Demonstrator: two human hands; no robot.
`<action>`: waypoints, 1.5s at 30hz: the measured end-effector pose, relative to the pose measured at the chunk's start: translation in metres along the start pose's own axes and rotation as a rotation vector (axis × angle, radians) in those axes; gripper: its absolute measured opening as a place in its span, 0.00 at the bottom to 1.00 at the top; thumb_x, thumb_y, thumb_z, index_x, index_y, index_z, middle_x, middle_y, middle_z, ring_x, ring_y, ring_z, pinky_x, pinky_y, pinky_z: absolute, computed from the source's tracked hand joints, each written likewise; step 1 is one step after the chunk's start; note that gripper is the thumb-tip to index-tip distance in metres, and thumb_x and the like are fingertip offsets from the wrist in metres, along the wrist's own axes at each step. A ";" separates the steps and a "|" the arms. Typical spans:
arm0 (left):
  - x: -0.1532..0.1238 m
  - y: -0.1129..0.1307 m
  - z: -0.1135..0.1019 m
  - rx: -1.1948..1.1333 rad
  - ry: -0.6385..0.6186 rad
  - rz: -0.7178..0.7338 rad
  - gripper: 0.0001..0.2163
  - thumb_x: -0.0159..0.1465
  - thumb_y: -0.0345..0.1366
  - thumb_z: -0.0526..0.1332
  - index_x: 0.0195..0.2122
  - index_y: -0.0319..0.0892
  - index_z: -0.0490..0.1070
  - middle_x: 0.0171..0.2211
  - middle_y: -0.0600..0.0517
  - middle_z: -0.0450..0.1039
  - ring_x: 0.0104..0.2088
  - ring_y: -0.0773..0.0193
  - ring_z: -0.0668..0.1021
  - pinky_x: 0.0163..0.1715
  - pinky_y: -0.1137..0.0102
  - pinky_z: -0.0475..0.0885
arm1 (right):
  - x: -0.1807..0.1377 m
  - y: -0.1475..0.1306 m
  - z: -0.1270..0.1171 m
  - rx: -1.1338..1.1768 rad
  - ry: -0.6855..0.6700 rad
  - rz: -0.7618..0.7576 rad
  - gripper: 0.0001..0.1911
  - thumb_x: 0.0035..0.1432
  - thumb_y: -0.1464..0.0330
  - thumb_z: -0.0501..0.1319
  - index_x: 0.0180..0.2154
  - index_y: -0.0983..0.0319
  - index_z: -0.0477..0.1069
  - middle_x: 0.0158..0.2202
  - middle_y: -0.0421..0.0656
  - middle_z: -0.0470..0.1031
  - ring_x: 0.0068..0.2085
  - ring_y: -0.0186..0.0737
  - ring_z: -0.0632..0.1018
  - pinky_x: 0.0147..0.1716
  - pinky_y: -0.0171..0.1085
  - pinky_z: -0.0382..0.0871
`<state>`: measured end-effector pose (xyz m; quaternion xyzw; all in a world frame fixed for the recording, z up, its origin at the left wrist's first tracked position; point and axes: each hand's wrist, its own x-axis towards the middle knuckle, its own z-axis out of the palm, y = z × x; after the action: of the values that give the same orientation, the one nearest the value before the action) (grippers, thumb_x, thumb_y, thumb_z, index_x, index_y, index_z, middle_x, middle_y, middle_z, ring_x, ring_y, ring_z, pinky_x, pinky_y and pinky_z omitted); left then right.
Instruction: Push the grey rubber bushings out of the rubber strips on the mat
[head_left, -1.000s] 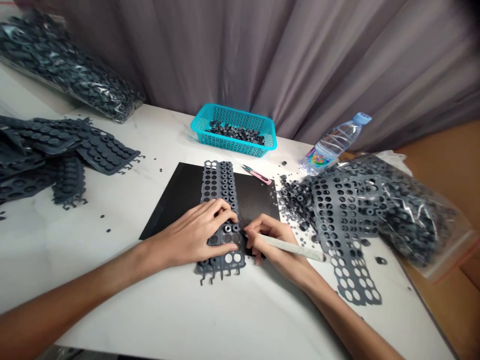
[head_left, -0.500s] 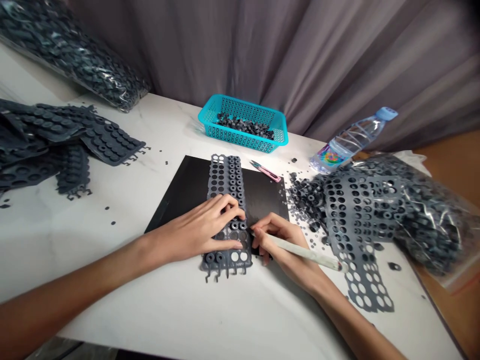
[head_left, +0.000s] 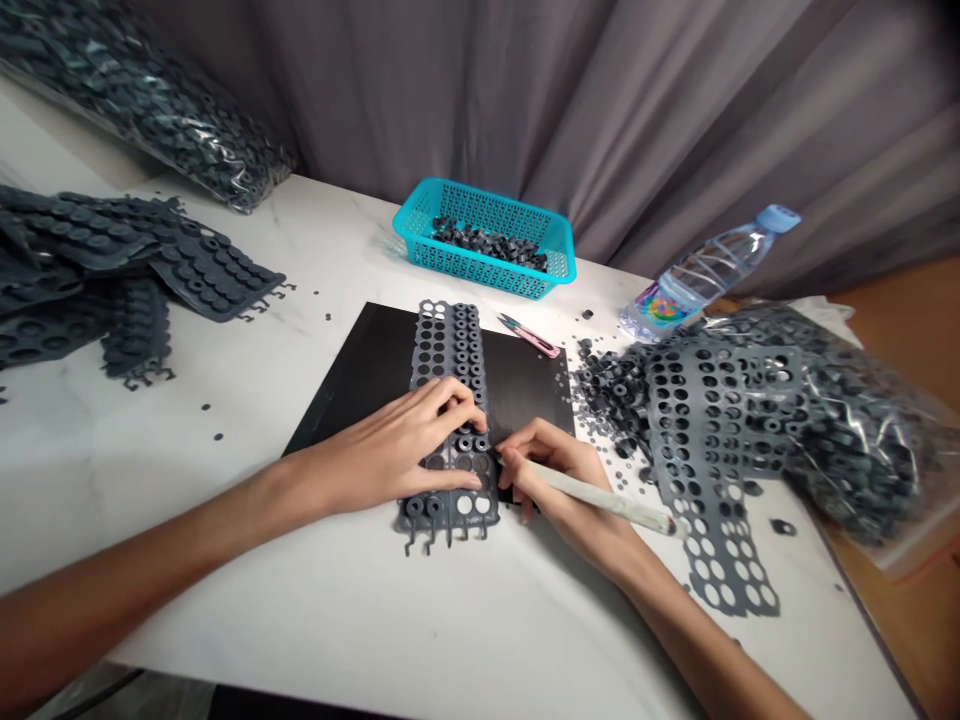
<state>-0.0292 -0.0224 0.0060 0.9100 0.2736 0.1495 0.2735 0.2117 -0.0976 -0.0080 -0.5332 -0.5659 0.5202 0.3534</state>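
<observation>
A grey rubber strip full of small rings and punched holes lies along a black mat on the white table. My left hand lies flat on the strip's near half, fingers stretched out, pressing it down. My right hand is closed round a pale stick-like tool held like a pen, its tip at the strip's right edge beside my left fingertips.
A teal basket with loose rings stands behind the mat, small pink snips near it. At the right are emptied strips, a pile of rings, a plastic bag and a water bottle. Unworked strips lie left.
The view has shifted slightly. My left fingers crept a little along the strip and the tool tip stays at its right edge; nothing else moved.
</observation>
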 end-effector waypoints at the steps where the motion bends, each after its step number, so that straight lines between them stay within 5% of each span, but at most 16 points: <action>1: 0.000 0.001 0.001 -0.002 0.011 -0.003 0.18 0.71 0.48 0.63 0.56 0.47 0.66 0.55 0.45 0.65 0.55 0.52 0.74 0.56 0.57 0.71 | 0.000 0.000 0.000 0.004 0.000 -0.002 0.11 0.71 0.60 0.61 0.39 0.60 0.72 0.29 0.39 0.76 0.24 0.33 0.74 0.22 0.30 0.68; 16: 0.004 0.017 0.011 -0.110 0.025 -0.049 0.10 0.72 0.35 0.62 0.53 0.47 0.69 0.50 0.51 0.68 0.52 0.59 0.74 0.55 0.64 0.69 | 0.001 -0.007 0.000 -0.028 0.005 -0.018 0.06 0.69 0.65 0.61 0.38 0.60 0.72 0.30 0.38 0.76 0.24 0.32 0.74 0.22 0.30 0.69; 29: 0.003 0.004 0.019 0.369 0.145 0.318 0.12 0.77 0.28 0.49 0.50 0.34 0.73 0.48 0.42 0.74 0.51 0.52 0.76 0.53 0.58 0.73 | -0.003 -0.011 0.007 -0.222 0.079 -0.094 0.07 0.67 0.68 0.60 0.34 0.61 0.70 0.25 0.35 0.69 0.25 0.30 0.66 0.23 0.30 0.57; 37: 0.002 0.005 0.010 -0.057 0.017 0.009 0.10 0.78 0.37 0.53 0.55 0.46 0.71 0.51 0.50 0.69 0.50 0.62 0.78 0.55 0.66 0.71 | -0.002 -0.009 0.001 0.057 0.037 -0.046 0.09 0.70 0.62 0.60 0.38 0.61 0.72 0.29 0.39 0.76 0.24 0.32 0.74 0.24 0.31 0.67; 45: 0.002 0.004 0.007 -0.107 -0.038 -0.040 0.12 0.77 0.41 0.54 0.60 0.51 0.67 0.54 0.51 0.67 0.52 0.61 0.77 0.57 0.65 0.70 | 0.002 -0.009 0.000 0.045 0.022 0.007 0.07 0.69 0.64 0.61 0.38 0.60 0.72 0.29 0.38 0.75 0.24 0.33 0.74 0.22 0.30 0.69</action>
<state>-0.0233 -0.0269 0.0025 0.8911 0.2778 0.1411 0.3301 0.2097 -0.0947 0.0004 -0.5327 -0.5483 0.5280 0.3698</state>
